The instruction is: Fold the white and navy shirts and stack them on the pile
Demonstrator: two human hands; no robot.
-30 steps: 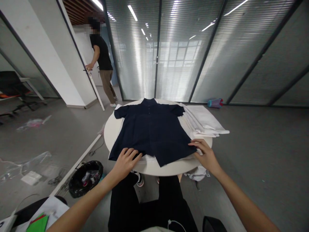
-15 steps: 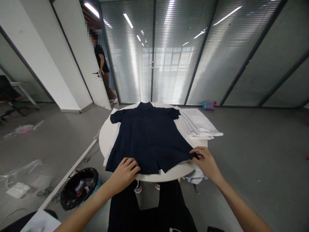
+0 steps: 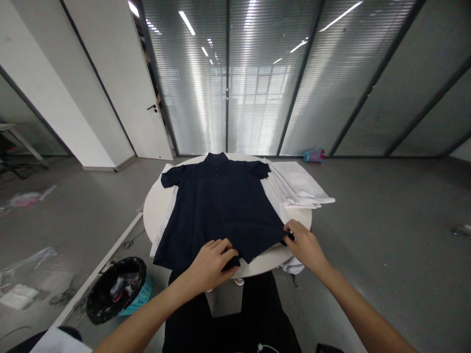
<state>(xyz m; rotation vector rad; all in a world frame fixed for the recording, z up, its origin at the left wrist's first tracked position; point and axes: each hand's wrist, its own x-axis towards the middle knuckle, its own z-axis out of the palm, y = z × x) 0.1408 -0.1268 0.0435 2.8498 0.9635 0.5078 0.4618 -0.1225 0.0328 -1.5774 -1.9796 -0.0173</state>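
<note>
A navy short-sleeved polo shirt [image 3: 217, 206] lies spread face up on a round white table [image 3: 152, 206], its collar at the far side and its hem toward me. My right hand [image 3: 303, 244] pinches the hem's right corner, which is pulled up slightly off the tabletop. At the middle of the hem, beside the slit, my left hand [image 3: 215, 262] has its fingers curled over the edge with the thumb beneath. Dark cloth shows between that thumb and the fingers. White cloth peeks out from under the shirt on both sides.
Folded white cloth [image 3: 298, 184] overhangs the table's right side. A bin with a black liner [image 3: 117, 289] stands on the floor at the left. A blue and purple basket [image 3: 314, 155] lies by the glass wall. The white door [image 3: 147, 98] stands ajar, mostly hiding a person.
My left hand has moved right along the hem to the slit. My right hand still holds the corner. The door has swung further shut over the person, and the view has shifted slightly.
</note>
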